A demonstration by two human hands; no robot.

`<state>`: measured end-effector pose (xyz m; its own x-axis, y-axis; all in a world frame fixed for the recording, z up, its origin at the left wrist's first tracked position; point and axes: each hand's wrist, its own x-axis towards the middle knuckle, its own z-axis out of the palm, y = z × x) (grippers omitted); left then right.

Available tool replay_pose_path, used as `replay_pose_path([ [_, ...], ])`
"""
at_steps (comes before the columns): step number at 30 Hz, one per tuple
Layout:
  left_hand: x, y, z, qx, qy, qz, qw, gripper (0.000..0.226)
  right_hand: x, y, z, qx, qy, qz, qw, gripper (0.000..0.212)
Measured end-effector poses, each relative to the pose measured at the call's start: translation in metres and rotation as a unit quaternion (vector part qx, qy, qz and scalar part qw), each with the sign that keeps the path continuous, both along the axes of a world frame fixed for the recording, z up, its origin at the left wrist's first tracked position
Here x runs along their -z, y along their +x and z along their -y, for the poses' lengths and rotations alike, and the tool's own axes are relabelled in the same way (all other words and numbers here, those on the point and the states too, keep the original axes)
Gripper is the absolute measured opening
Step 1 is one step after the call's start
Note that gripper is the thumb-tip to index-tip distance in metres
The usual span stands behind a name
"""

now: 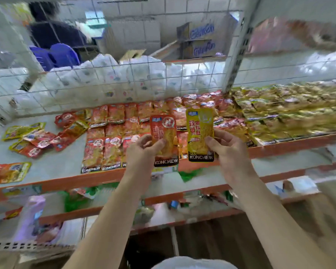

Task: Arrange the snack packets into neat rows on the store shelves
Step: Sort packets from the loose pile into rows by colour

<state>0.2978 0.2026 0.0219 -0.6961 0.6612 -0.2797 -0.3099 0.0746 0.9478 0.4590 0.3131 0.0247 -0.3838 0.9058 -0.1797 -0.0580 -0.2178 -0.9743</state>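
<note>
Head view, stock on hand, placed relative to the orange-edged shelf (97,177).

Item 1: red packet (164,139), upright, label "KONCHEW" at its foot, raised above the shelf's front edge. Left hand (142,150) has its grip pinched on the packet's lower left side, thumb across the front.

Item 2: yellow packet (200,133), upright, same label, just beside the red one and also above the front edge. Right hand (229,150) has its grip pinched on the packet's lower right side, thumb on the front.

Item 3: rows of red packets (105,144), flat on the shelf's middle, behind both hands.

Item 4: loose heap of red and yellow packets (37,140), unsorted, toward the shelf's left end.

Item 5: gold packets (289,111), overlapping, on the shelf's right end.

Item 6: wire mesh (105,84), along the shelf's back.
</note>
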Motion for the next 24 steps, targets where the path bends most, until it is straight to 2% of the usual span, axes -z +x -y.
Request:
replay_pose_path([
  [1, -0.001, 0.015, -0.005, 0.007, -0.002, -0.004, 1.000, 0.023, 0.002, 0.015, -0.003, 0.004, 0.002, 0.000, 1.000, 0.013],
  [3, -0.002, 0.045, -0.012, 0.023, -0.006, -0.008, 1.000, 0.009, 0.003, 0.045, -0.006, 0.011, 0.016, 0.003, 1.000, 0.012],
  [5, 0.005, 0.070, -0.019, 0.042, -0.013, -0.026, 0.999, 0.015, 0.006, 0.074, -0.009, 0.020, 0.030, 0.011, 0.999, 0.013],
  [15, 0.009, 0.143, -0.046, 0.088, -0.028, -0.104, 0.990, 0.009, 0.012, 0.142, -0.033, 0.070, -0.014, 0.017, 0.997, 0.011],
  [19, 0.011, 0.143, -0.054, 0.082, -0.040, -0.089, 0.992, 0.000, 0.015, 0.144, -0.040, 0.087, -0.032, 0.005, 0.996, 0.014],
  [24, 0.011, 0.140, -0.071, 0.082, -0.032, -0.056, 0.995, 0.004, 0.015, 0.145, -0.045, 0.107, -0.039, 0.009, 0.993, 0.017],
])
